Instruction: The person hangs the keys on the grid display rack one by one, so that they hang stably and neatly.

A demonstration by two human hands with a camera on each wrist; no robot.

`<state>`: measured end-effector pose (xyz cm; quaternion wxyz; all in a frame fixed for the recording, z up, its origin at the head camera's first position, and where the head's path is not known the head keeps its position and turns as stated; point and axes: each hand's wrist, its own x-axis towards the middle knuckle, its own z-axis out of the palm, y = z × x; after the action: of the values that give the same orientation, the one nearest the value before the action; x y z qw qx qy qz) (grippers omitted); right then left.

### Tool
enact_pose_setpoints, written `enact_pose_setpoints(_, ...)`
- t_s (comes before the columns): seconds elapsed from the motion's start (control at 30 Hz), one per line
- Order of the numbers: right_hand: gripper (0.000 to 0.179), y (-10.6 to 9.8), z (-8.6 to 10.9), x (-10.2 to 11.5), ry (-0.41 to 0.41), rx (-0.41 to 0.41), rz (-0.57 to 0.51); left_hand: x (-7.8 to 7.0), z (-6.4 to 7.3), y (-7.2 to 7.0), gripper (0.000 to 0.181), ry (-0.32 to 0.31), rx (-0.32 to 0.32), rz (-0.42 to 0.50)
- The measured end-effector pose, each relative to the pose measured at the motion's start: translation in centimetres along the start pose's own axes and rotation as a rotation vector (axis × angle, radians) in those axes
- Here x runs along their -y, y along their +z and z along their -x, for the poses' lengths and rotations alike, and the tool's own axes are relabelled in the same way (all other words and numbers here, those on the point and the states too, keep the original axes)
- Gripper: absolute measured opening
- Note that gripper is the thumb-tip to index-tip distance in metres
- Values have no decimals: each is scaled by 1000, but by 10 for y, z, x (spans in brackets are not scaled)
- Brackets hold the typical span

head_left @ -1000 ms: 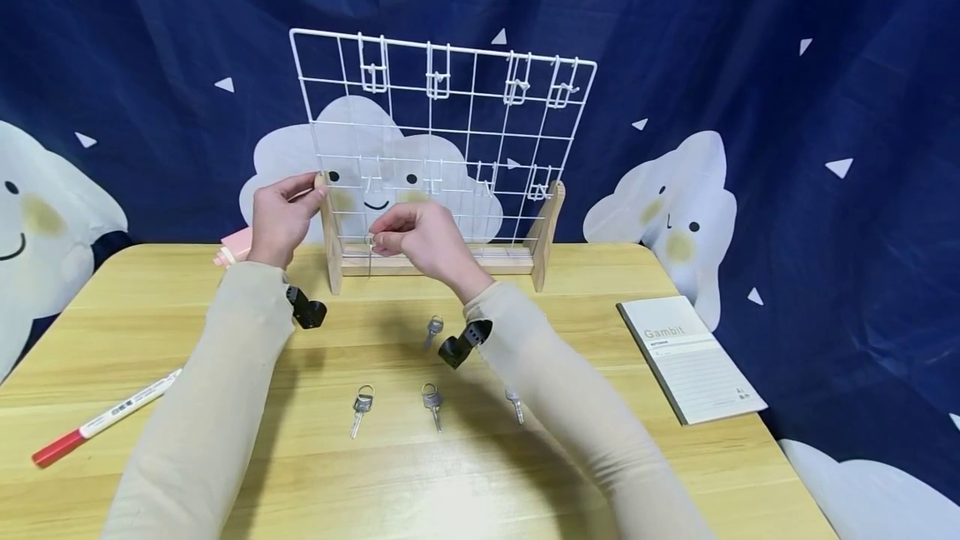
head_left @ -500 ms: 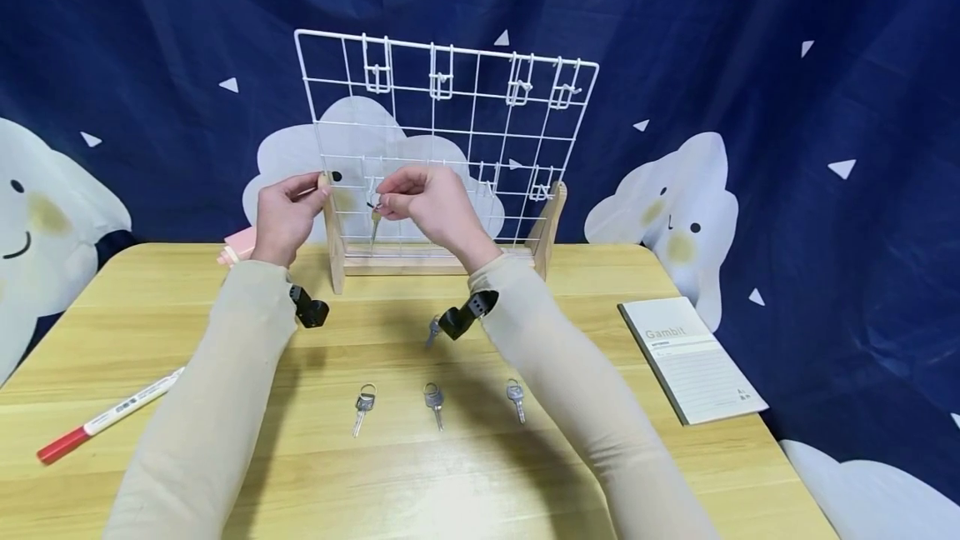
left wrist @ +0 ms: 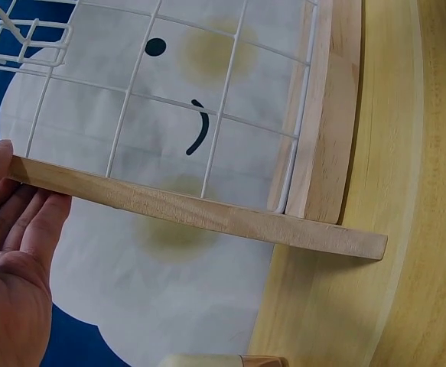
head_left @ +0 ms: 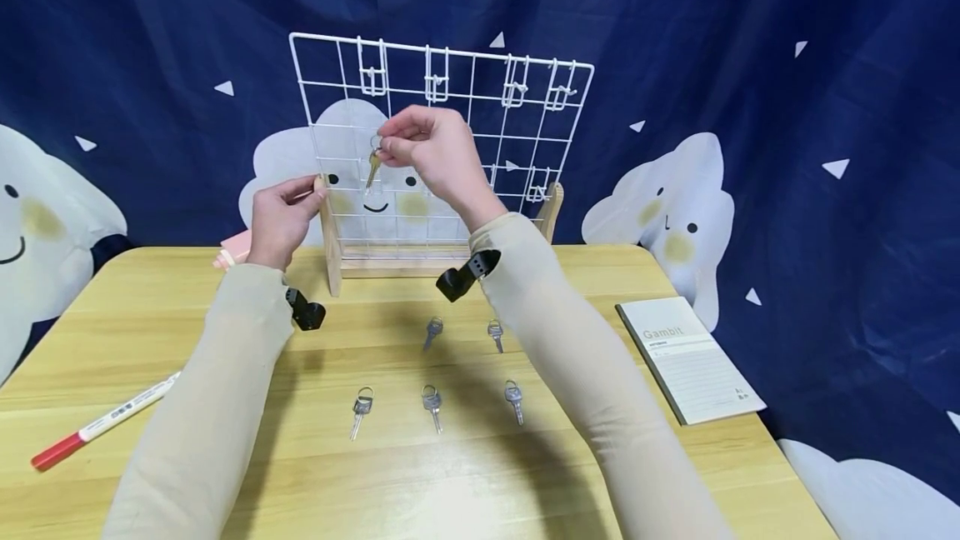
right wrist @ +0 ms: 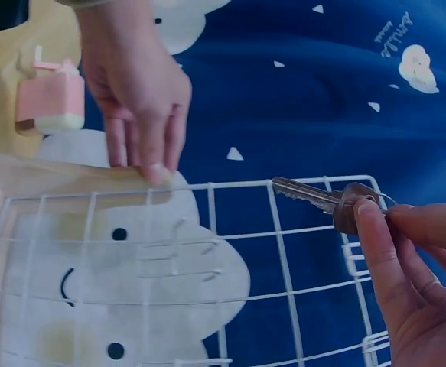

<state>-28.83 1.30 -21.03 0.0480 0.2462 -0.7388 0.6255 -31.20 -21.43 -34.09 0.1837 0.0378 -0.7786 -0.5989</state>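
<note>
Behind the wire rack (head_left: pixel 397 267) hangs a dark blue curtain (head_left: pixel 675 7) printed with clouds and small white triangles; beneath the rack spreads a pale wooden table (head_left: pixel 600 282). The rack is a white mesh panel held between two wooden posts, its left post (head_left: pixel 331 248) being on the person's left. Right of the rack and nearer the person lies a notebook (head_left: pixel 690 361) marked "Gambit". At the rack's left side, the left hand (head_left: pixel 279 219) pinches the top of that post between thumb and fingers. In front of the rack's left half, the right hand (head_left: pixel 438 148) pinches a key (head_left: pixel 372 167) by its ringed end, blade pointing down; whether the key touches the mesh cannot be told. Left of the rack and nearer the person is a red-capped marker (head_left: pixel 112 417), partly under the sleeve. Just left of the rack sits a pink-and-white object (head_left: pixel 236 248), half hidden by the left hand. Four wire hooks (head_left: pixel 514 94) hang along the rack's top edge. On the near side of the rack, five other keys (head_left: pixel 432 407) lie apart: two closer to it, three farther.
</note>
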Motion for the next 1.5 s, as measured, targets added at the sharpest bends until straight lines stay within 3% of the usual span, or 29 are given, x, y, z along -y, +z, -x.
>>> enact_pose_setpoints(0.5,5,-2,-25,30,-32,-109,-28,2,3,1,39,0,9,-2)
enact_pose_setpoints(0.9,7,2,-40,32,-26,-199,24,3,3,5,39,12,13,-2)
enact_pose_setpoints(1.3,11,5,-43,25,43,-256,258,1,2,8,38,23,16,15)
enact_pose_setpoints(1.4,11,3,-41,21,5,-236,287,1,1,6,38,30,11,5)
enact_pose_setpoints(1.5,11,2,-36,14,-84,-185,384,1,1,3,38,37,4,-23)
